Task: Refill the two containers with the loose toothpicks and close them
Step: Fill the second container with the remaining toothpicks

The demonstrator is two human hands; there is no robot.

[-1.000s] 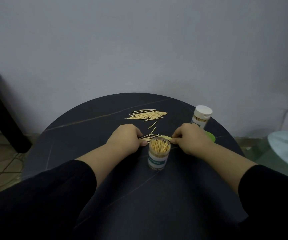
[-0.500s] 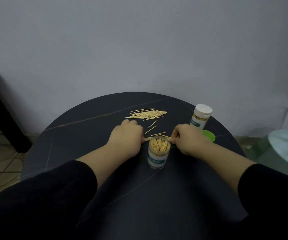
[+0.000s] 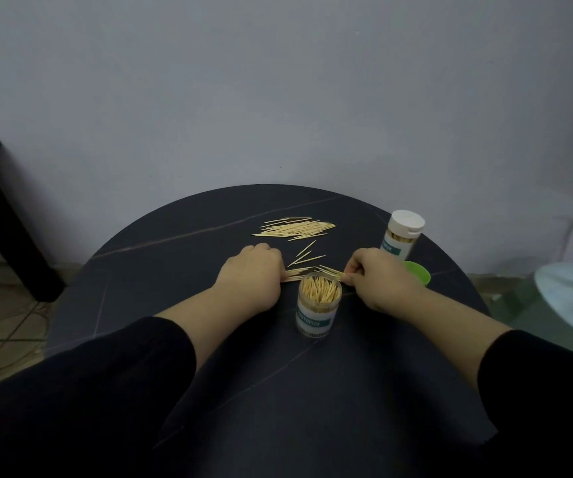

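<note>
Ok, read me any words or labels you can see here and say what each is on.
"OOTHPICK", start curving out of view: teal label of the open container.
"PICK", the rest blurred: teal label of the capped container.
Fine print under the open container's label: too small to read.

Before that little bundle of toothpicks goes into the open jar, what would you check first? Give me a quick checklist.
1. The open jar stands upright, lid off: ok.
2. Room left in it: cannot tell; it looks nearly full.
3. The bundle is held at both ends, by the left hand and the right hand: ok.
4. The bundle is straight and even: not ok; it bends in the middle.
5. The green lid is close by for closing: ok, just beyond the right hand.
6. All toothpicks gathered: not ok; a loose pile and a few strays lie farther back on the table.
</note>
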